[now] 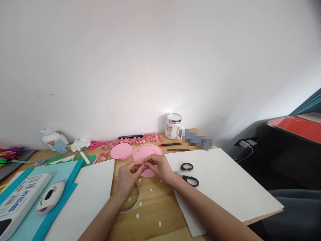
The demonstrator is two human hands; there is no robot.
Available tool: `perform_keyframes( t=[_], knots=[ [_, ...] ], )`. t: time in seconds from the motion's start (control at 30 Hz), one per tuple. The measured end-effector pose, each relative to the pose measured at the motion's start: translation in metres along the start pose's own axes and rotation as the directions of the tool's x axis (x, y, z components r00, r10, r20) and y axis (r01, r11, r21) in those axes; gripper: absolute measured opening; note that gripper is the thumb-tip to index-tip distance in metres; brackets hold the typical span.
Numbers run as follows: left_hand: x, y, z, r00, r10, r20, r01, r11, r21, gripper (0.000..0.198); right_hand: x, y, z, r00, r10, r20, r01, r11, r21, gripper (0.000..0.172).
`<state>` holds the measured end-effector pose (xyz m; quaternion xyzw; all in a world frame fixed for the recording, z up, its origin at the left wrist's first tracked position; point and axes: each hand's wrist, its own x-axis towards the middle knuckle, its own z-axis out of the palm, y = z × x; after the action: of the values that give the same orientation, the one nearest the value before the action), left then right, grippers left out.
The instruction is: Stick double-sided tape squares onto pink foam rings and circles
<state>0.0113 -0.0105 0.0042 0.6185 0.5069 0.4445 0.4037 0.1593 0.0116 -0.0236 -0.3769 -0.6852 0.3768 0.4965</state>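
We note a wooden table point(148, 214) against a white wall point(150, 67). Open wood, strewn with white bits point(140, 203), runs between white sheet point(82, 201) and white board point(233, 180). Left hand point(127, 175) and right hand point(160, 168), fingertips pinched, hold a small pink piece point(145, 166), mostly hidden, at the pink circles' point(121, 151) near side.

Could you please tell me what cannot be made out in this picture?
All in the head view:
Anything between the fingers: hidden by them.
Scissors, blade tips: behind the right wrist.
Grey ring, left side: behind the left wrist.
Object beside the mug: pixelated.
White box, near end: cut off by the left edge.
Bottle, label print: too small.
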Motion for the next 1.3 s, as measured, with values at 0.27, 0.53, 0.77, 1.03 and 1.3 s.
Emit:
perform_keyframes(
  t=[0.27, 0.53, 0.77, 1.03, 1.3],
  knots=[
    [0.0, 0.001, 0.0, 1.0, 0.023, -0.017, -0.023, 1.0, -0.018, 0.016, 0.003, -0.004, -0.001, 0.995, 0.094, 0.034, -0.1, 0.934, 0.343, 0.011],
    [-0.003, 0.006, 0.002, 0.999, -0.013, -0.045, 0.01, 0.998, -0.063, 0.016, 0.005, -0.008, 0.0, 0.977, 0.196, 0.084, -0.213, 0.867, 0.451, 0.019],
    [-0.001, 0.002, 0.004, 0.999, -0.005, -0.036, 0.002, 0.997, -0.08, 0.016, -0.001, 0.0, 0.004, 0.992, 0.123, 0.024, -0.125, 0.959, 0.253, 0.016],
    [-0.001, 0.003, 0.005, 1.0, 0.017, -0.017, -0.018, 0.999, -0.039, 0.017, 0.001, 0.0, -0.002, 0.982, 0.168, 0.081, -0.186, 0.911, 0.369, 0.018],
    [-0.001, 0.004, 0.006, 1.0, 0.015, -0.009, -0.015, 0.999, -0.052, 0.02, 0.003, -0.001, -0.007, 0.966, 0.206, 0.157, -0.256, 0.848, 0.464, 0.02]
  ],
)
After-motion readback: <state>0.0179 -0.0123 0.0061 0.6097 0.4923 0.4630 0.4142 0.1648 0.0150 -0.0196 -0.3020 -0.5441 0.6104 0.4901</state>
